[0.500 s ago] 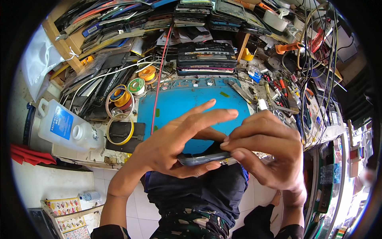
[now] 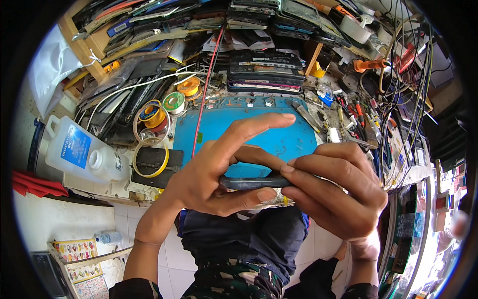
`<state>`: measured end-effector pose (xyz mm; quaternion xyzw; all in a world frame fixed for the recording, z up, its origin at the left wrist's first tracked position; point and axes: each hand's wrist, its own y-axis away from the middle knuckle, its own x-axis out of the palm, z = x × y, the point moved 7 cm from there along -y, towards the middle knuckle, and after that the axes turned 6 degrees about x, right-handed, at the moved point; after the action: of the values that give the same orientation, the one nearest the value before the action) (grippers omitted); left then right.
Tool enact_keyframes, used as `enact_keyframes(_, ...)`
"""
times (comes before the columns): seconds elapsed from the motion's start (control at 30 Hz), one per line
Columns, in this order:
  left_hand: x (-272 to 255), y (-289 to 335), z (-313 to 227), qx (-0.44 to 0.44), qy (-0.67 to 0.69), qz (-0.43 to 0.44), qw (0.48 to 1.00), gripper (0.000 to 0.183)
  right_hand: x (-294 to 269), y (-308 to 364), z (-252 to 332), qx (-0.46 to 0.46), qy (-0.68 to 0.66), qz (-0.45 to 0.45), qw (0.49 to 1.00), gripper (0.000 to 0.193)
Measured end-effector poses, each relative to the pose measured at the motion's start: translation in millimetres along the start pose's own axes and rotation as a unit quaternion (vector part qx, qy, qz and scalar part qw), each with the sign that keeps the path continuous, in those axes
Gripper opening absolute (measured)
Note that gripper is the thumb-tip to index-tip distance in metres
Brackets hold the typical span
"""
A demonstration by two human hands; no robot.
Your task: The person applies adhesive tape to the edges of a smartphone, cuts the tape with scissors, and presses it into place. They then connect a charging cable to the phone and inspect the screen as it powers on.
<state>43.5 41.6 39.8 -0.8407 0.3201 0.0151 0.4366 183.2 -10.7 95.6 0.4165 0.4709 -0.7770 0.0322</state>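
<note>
Left grip [image 2: 199, 182] is closed round one end of a dark phone [image 2: 254, 183], thumb along the near side, another finger reaching behind it, index finger sticking out to the right, clear of it. Right grip [image 2: 341, 187] has the other end pinched in its fingertips, so neither hand is free. We're seeing the phone pretty much edge-on, held up by the near edge of the desk [image 2: 94, 185], with a blue mat [image 2: 279, 144] behind it. Can't make out its screen from here.

Desk is packed, btw. Off to the left there's a whitish jug [image 2: 74, 147] with a blue label, then a yellow ring [image 2: 166, 162] on a black plate [image 2: 174, 158], plus a green-faced spool [image 2: 174, 103] next to an orange one. Behind the mat sits a stack of phones [image 2: 266, 70], more piled on the shelf above. Right side's all tools: a flat metal blade [image 2: 302, 114] at the mat's corner, a red screwdriver [image 2: 359, 108], an orange handle [image 2: 371, 65], and a tangle of dark cables [image 2: 425, 74] hanging down past the lot.
</note>
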Motion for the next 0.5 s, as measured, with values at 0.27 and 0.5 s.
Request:
enact_keyframes(0.27,-1,1,0,-0.030,0.035,-0.008,0.999,0.081,1,2,-9,0.011,-0.094,0.010,0.995,0.032)
enact_keyframes(0.5,-1,6,7,-0.025,0.038,0.002,0.999,0.080,7,2,-11,0.006,-0.112,-0.004,0.994,0.032)
